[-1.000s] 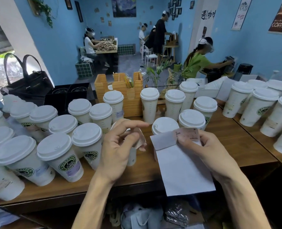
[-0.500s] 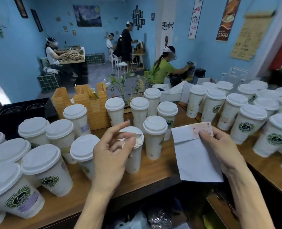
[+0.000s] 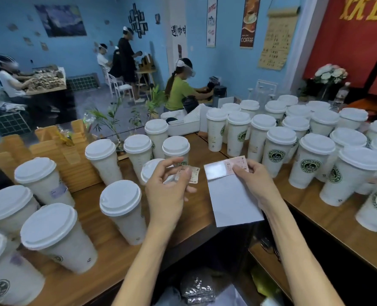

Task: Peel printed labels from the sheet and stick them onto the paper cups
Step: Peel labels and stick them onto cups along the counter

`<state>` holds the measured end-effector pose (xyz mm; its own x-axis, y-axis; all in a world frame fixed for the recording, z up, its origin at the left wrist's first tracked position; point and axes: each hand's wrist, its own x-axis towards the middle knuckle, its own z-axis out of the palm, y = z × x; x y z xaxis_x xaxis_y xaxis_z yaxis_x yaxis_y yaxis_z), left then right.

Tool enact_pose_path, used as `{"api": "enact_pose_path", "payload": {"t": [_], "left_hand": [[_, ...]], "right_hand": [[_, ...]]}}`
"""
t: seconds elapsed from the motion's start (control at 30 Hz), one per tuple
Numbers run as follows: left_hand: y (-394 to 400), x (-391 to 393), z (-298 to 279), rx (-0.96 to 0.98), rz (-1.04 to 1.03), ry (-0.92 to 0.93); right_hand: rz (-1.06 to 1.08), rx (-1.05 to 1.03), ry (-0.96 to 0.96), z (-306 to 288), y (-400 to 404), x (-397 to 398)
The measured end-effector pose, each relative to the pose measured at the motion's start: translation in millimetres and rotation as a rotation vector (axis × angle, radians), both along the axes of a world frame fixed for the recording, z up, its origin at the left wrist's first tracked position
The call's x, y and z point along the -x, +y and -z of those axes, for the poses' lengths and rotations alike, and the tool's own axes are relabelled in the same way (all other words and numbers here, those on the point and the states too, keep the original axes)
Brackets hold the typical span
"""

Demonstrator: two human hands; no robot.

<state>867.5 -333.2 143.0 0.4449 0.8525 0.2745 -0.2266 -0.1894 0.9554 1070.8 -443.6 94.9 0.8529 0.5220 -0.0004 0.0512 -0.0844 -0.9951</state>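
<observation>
My left hand pinches a small pinkish printed label between thumb and fingertips, in front of a lidded white paper cup that it partly hides. My right hand grips the white label sheet near its top, thumb on the one pink label still stuck there; beside that label is a shiny bare patch. Several lidded white cups with green logos stand all over the wooden counter, to the left and right.
A wooden organiser stands at the back left, a white tub and small plants behind the cups. People work at tables in the blue room beyond. The counter's corner edge runs under my forearms, with bags on the floor below.
The view has swung right, bringing more cups on the right into sight. My left hand has carried the peeled label from the cup's lid towards the sheet.
</observation>
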Motion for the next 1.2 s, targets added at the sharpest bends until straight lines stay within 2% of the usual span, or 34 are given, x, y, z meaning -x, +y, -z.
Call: {"api": "enact_pose_path", "payload": {"t": [0.33, 0.43, 0.53, 0.7, 0.83, 0.97, 1.07, 1.2], "left_hand": [[-3.0, -33.2, 58.1, 0.107, -0.029, 0.107], [-0.6, -39.6, 73.6, 0.142, -0.054, 0.136], [1.4, -42.7, 81.6, 0.176, -0.067, 0.136], [-2.8, -33.3, 68.6, 0.127, -0.083, 0.154], [-7.0, -11.7, 39.3, 0.040, -0.091, 0.130], [-11.9, 19.7, 2.9, -0.008, -0.089, 0.020], [-5.3, 54.4, -18.3, -0.079, -0.168, -0.045], [18.4, 114.6, -29.1, -0.083, -0.347, -0.120]], "right_hand": [[0.015, 0.343, -0.120, 80.1, 49.3, -14.1], [0.021, 0.441, -0.253, 95.0, 64.1, -12.9], [0.075, 0.612, -0.466, 105.7, 73.6, -12.1], [0.123, 0.616, -0.598, 113.5, 75.0, -10.1], [0.150, 0.515, -0.548, 94.0, 69.7, -4.9], [0.104, 0.166, -0.514, 30.2, 63.9, 20.9], [-0.058, -0.107, -0.535, -27.7, 73.3, 64.7], [-0.361, -0.220, -0.735, -65.7, 107.0, 124.9]]}}
